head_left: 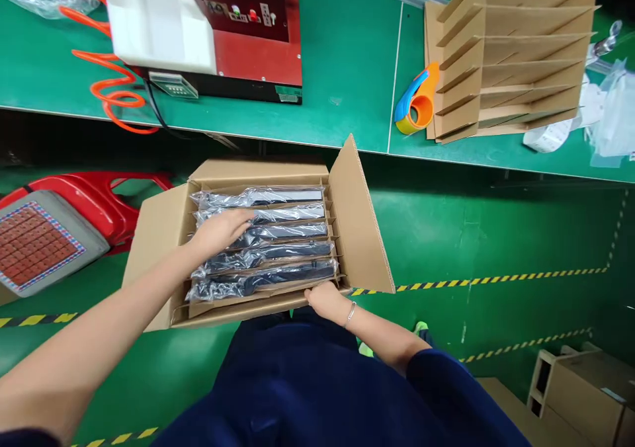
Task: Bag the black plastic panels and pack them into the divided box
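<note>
An open cardboard box (362, 229) holds several dark, flat devices in clear plastic bags (278, 272), standing in a row between cardboard dividers. My left hand (223, 229) lies over the bagged devices near the second and third from the far side. Its fingers stretch to the right and touch the plastic, and their undersides are hidden. At the box's near right edge, my right hand (325, 299) is closed round the cardboard rim, with the thumb side inward. The box's side flaps stand outward.
On the green workbench (347, 70) are a red machine (258, 50), an orange coiled hose (119, 96), a tape dispenser (419, 100) and a cardboard divider grid (516, 57). A red stool (94, 196) with a cushion stands left. Cartons (585, 394) sit at lower right.
</note>
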Demonstrator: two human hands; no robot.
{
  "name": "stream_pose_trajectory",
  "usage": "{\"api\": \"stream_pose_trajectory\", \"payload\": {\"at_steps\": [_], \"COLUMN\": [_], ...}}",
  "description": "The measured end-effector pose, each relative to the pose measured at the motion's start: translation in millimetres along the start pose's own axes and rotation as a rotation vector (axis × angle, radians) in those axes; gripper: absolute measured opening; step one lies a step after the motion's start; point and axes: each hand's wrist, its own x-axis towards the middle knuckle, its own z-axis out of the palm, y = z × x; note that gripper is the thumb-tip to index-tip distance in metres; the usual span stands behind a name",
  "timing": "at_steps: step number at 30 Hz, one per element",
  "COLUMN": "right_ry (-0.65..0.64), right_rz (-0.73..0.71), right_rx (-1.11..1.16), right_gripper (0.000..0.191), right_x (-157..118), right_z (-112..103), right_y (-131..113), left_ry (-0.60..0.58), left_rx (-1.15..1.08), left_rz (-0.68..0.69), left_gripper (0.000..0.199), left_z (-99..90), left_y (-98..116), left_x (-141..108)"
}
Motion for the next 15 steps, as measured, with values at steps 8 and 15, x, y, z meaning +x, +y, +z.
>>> {"api": "stream_pose_trajectory", "payload": {"at_steps": [8, 15], "right_ry": [0.720, 1.055], "right_rz": [0.280, 0.812], "right_rx": [0.261, 0.266], "right_gripper": [0.038, 0.069], "right_x": [-24.9, 4.4], "right_z": [-28.8, -17.7], "right_y": [38.9, 91.4], "left_ry": [0.038, -0.046], "left_rx": [-0.028, 0.050], "left_rz": [0.130, 0.208], "left_gripper": [0.045, 0.052], "left_z": [33.2, 40.9], "left_y": [-13.9, -34.9], "left_x": [131.5, 149.0]}}
